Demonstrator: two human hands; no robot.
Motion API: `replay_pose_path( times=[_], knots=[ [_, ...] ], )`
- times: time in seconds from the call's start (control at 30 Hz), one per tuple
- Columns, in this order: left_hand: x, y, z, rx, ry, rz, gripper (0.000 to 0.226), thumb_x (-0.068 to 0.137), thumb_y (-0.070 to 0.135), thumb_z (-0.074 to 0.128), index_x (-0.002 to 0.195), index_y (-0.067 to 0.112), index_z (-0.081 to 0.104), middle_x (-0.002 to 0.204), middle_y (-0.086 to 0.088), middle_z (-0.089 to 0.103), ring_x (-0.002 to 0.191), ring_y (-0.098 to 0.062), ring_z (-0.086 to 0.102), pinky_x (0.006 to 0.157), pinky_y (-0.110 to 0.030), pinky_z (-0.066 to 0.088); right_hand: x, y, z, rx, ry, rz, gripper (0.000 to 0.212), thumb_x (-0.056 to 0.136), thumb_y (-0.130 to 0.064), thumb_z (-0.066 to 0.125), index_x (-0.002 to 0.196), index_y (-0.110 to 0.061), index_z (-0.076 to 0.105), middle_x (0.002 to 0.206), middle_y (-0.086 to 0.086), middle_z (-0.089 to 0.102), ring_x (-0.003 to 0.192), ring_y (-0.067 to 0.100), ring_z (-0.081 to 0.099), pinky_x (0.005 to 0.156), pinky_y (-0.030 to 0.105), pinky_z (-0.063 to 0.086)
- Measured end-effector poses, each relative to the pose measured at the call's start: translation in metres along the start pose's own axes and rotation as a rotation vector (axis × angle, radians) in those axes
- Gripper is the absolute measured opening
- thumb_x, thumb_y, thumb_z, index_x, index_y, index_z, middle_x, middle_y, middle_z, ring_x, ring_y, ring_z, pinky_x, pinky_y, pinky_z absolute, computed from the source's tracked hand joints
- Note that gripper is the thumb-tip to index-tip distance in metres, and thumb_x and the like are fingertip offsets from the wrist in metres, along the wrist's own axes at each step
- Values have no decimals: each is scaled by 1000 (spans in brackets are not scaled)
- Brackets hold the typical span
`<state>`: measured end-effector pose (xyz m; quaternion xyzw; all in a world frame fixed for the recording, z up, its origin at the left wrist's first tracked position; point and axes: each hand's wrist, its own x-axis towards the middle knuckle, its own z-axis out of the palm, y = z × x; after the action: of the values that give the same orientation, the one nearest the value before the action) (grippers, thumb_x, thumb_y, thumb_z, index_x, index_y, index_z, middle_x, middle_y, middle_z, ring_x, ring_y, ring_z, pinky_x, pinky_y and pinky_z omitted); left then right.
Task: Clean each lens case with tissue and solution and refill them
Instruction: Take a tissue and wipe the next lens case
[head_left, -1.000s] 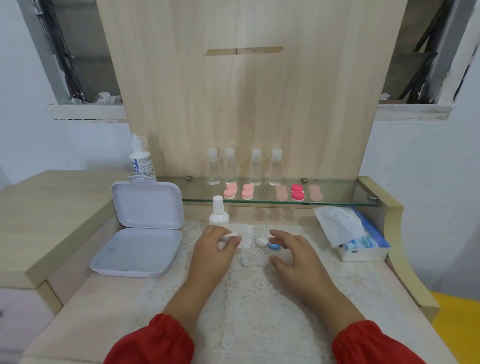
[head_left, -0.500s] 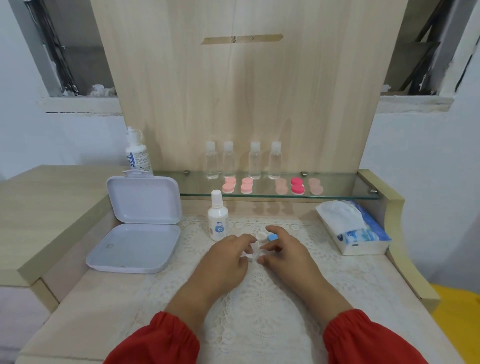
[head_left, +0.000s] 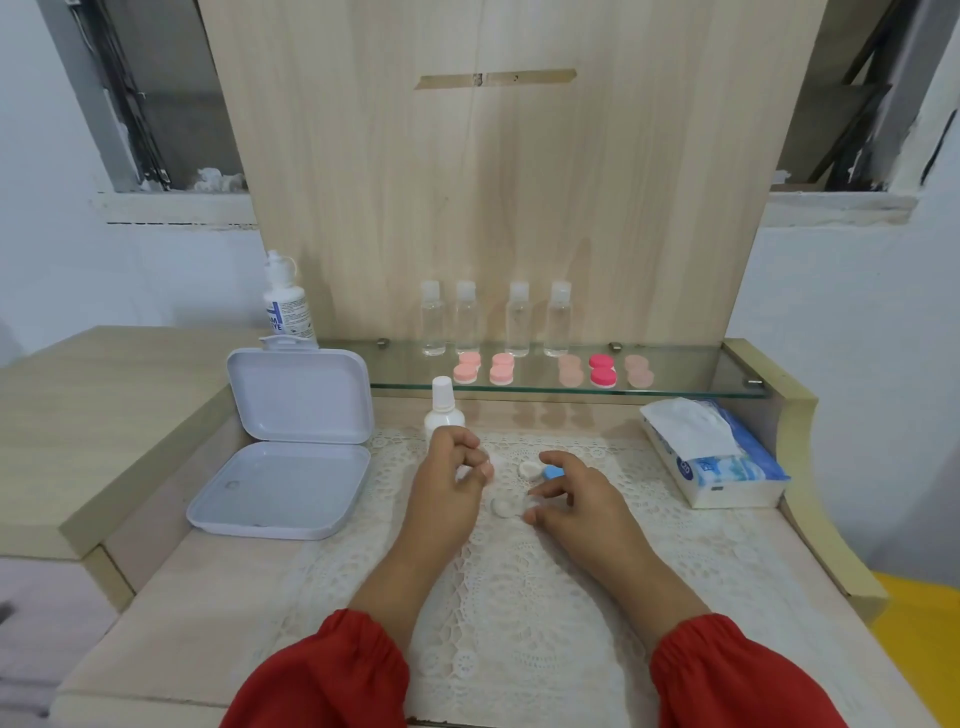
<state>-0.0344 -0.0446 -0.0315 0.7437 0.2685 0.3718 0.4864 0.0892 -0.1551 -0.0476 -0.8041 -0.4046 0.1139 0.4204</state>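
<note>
An open white lens case (head_left: 503, 507) lies on the lace mat between my hands. My right hand (head_left: 576, 501) pinches its right end between thumb and forefinger. A loose white cap (head_left: 529, 470) and a blue cap (head_left: 554, 472) lie just behind that hand's fingers. My left hand (head_left: 449, 480) hovers left of the case with its fingers curled round a small wad of white tissue (head_left: 464, 473), mostly hidden. A small white solution bottle (head_left: 443, 410) stands upright right behind the left hand.
An open white plastic box (head_left: 291, 457) sits at the left. A tissue pack (head_left: 714, 460) lies at the right. On the glass shelf (head_left: 685, 387) stand several clear bottles (head_left: 517, 319) and pink lens cases (head_left: 503, 370). A larger solution bottle (head_left: 285, 306) stands at the back left.
The left hand has drawn back from the case with the tissue bunched in its fingers. The right hand has taken hold of the case's right end. The view has tilted slightly.
</note>
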Motion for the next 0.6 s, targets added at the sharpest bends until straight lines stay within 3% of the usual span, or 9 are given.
replay_pose_path(
  times=[0.07,0.17,0.33,0.43,0.6],
  knots=[
    [-3,1,0,53,12,56,29,88,6,62,95,30,46,85,10,63,82,5,58,74,-10,43,0,1,0,8,2,-1,61,77,-28,74,129,-42,45,101,-17,61,100,3,52,88,27,42],
    [-7,-2,3,267,-125,120,31,89,14,62,104,32,42,95,15,63,89,4,57,75,-10,40,0,2,0,20,2,3,61,77,-29,74,129,-42,45,99,-17,62,102,4,52,91,28,42],
    [-8,-3,2,640,-149,314,26,93,22,55,116,27,43,102,9,63,92,-9,58,77,-28,50,1,3,0,1,7,3,62,77,-32,73,129,-43,44,96,-20,62,107,6,50,95,33,42],
    [-10,-3,-2,692,-202,404,28,92,20,55,117,26,45,103,9,62,90,-10,57,75,-27,49,1,4,1,-9,10,-3,61,77,-33,73,129,-43,44,94,-23,62,109,7,50,95,33,41],
    [-8,-5,-5,730,-259,382,33,92,18,54,121,30,42,110,13,59,98,-9,54,82,-25,48,1,6,1,-20,13,-3,60,77,-33,73,128,-43,44,96,-23,61,110,8,49,96,33,41]
  ],
)
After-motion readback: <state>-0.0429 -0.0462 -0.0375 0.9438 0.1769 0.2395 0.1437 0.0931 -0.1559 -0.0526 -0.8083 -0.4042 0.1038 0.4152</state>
